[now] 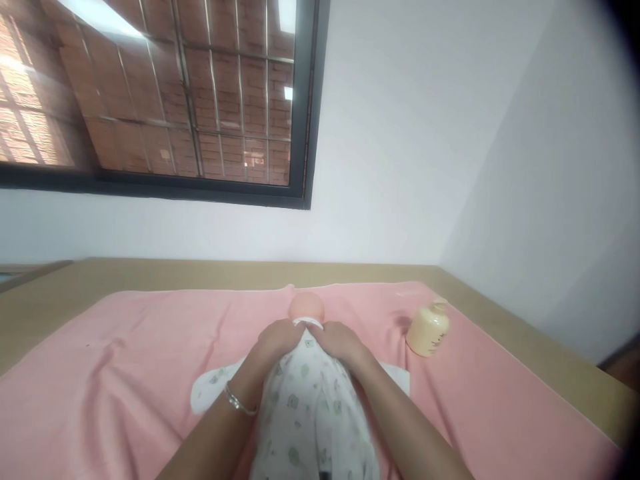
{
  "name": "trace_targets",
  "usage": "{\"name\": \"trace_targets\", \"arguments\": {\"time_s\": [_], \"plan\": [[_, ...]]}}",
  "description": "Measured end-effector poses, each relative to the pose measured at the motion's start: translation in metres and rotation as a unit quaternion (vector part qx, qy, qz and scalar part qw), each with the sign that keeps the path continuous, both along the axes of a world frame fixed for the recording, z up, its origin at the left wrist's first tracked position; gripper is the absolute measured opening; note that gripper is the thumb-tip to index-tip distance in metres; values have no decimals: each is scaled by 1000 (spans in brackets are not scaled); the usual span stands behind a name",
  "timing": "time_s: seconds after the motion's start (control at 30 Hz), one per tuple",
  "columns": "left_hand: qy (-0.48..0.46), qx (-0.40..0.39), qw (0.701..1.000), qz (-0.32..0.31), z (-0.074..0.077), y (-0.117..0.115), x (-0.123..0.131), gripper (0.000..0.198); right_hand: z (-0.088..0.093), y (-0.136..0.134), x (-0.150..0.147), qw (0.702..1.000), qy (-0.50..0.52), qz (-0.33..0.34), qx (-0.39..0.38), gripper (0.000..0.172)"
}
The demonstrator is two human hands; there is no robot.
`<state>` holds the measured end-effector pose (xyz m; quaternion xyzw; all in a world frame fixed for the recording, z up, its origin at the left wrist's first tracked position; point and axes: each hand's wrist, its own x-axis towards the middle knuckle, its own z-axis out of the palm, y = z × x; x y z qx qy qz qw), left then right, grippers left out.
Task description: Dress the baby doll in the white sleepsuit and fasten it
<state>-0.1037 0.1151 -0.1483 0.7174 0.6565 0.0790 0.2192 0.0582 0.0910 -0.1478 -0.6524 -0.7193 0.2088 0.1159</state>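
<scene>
A doll-like figure lies on the pink cloth [165, 347], its round, skin-toned head [307, 305] toward the wall. White clothing with a green and grey print [305, 400] covers its body, and sleeves spread out on both sides. My left hand [281, 335], below a silver bracelet on the wrist, is closed on the clothing's neckline. My right hand [340, 338] pinches the same neckline from the other side, close to my left hand. The fingertips of both hands are partly hidden in the fabric.
A cream bottle [429, 329] with a pump top stands on the cloth to the right. A wooden tabletop [240, 274] borders the cloth. Behind rise a white wall [390, 147] and a dark-framed window [303, 133] with bars. Something dark shows at the right edge.
</scene>
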Motion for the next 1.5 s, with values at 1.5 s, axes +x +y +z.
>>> {"name": "trace_targets", "arguments": {"time_s": [1.5], "plan": [[18, 141, 990, -6, 6, 4, 15, 39, -14, 28, 8, 998, 6, -26, 55, 65]]}}
